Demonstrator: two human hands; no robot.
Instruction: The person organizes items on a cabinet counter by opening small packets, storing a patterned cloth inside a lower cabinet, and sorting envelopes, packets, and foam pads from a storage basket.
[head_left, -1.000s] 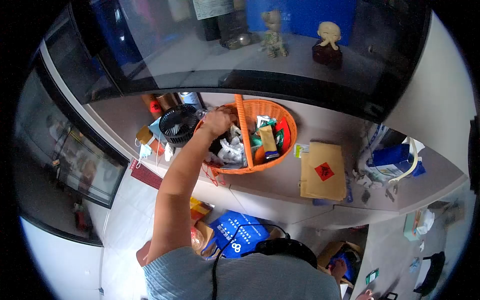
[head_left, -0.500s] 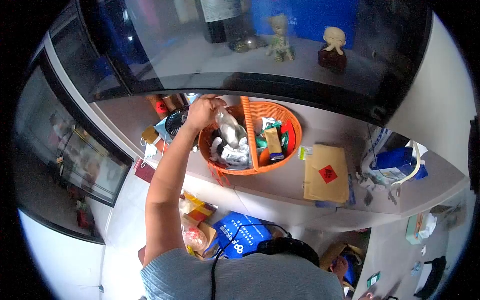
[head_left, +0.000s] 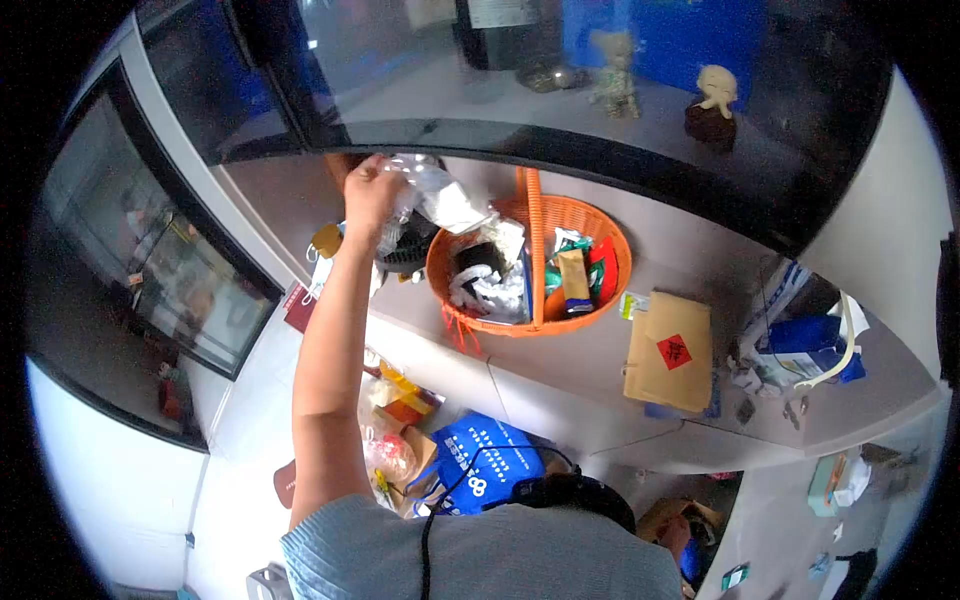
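Note:
My left hand is closed on the top of a clear plastic bag with something white in it. The bag hangs above the left rim of an orange wicker basket. Inside the basket, left of its upright handle, lies crumpled white plastic. On the handle's right are a tan and dark blue packet and red and green packets. My right hand hangs low at the right, near an open cardboard box; its fingers are too dim and small to make out.
A black mesh round object stands left of the basket. Brown envelopes with a red label lie to its right, then a blue and white bag. A glass-fronted cabinet overhangs the shelf. Below is a blue bag.
My left hand has moved left and lifted the plastic bag up and out toward the basket's left rim. The view has shifted, so the basket appears farther right.

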